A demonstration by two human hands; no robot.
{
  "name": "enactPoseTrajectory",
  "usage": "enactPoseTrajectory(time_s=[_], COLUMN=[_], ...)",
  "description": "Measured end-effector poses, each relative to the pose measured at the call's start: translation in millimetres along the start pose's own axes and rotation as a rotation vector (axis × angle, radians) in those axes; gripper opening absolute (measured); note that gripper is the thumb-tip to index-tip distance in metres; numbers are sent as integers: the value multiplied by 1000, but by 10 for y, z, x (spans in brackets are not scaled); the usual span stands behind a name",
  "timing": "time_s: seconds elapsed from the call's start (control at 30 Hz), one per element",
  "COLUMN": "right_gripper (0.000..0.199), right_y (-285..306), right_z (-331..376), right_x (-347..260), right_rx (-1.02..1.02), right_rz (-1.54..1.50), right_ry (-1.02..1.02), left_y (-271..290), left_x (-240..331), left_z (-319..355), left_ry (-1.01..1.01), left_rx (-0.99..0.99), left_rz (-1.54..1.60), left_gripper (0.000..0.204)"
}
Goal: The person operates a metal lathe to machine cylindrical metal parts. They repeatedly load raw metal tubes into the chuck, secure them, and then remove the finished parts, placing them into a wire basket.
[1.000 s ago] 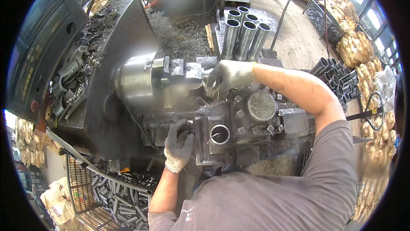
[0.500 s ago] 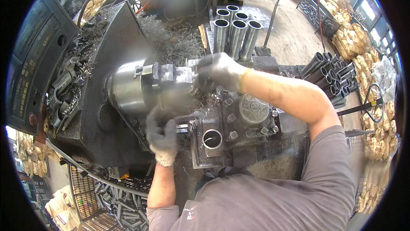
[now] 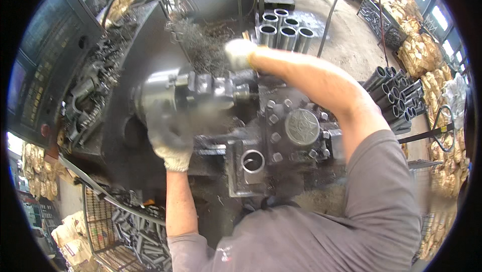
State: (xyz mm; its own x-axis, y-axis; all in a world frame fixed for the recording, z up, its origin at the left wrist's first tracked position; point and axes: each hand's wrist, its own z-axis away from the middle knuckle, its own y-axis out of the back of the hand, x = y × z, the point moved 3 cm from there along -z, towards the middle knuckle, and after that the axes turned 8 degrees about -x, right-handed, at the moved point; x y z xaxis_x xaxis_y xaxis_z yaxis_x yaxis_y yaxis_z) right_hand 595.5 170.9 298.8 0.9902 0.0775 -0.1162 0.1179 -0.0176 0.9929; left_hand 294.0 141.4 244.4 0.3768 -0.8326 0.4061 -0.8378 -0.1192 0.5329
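Observation:
My left hand (image 3: 169, 134), in a grey-palmed glove with a white cuff, is at the near side of the lathe chuck (image 3: 159, 83). Motion blur hides its fingers, and whether it touches the chuck is unclear. Beyond the chuck jaws (image 3: 221, 88), my right hand (image 3: 240, 54) is raised in a pale glove, with the arm reaching over the machine. Blur smears those fingers too; nothing can be made out in them. A short round workpiece (image 3: 242, 92) sits at the end of the jaws. Closer to me, a metal tube (image 3: 252, 161) stands upright on the carriage.
The bolted tool post (image 3: 302, 127) lies under my right arm. Several steel tubes (image 3: 287, 37) stand behind it; darker tubes (image 3: 394, 93) are stacked at right. Metal shavings (image 3: 206, 46) heap behind the chuck. A control panel (image 3: 47, 66) is at left, a wire basket of pieces (image 3: 143, 242) below.
My right hand has moved left and away from the jaw end, up past the chuck. My left hand has shifted left and slightly farther, to the chuck's near side. The view has shifted a little.

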Motion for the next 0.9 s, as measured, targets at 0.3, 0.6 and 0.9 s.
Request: enactPoseTrajectory(time_s=[0.3, 0.6, 0.9], right_gripper=[57, 62, 45], right_y=[-933, -722, 728], right_z=[240, 608, 1972], right_x=[294, 447, -581], right_rx=[-835, -707, 103], right_rz=[-478, -222, 267], right_ry=[-28, 21, -342], left_y=[-233, -230, 4], left_x=[-329, -476, -284], left_z=[-217, -188, -129], left_ry=[-137, -89, -86], left_rx=[-57, -14, -104], left_rz=[-514, -521, -180], left_gripper=[68, 65, 83])
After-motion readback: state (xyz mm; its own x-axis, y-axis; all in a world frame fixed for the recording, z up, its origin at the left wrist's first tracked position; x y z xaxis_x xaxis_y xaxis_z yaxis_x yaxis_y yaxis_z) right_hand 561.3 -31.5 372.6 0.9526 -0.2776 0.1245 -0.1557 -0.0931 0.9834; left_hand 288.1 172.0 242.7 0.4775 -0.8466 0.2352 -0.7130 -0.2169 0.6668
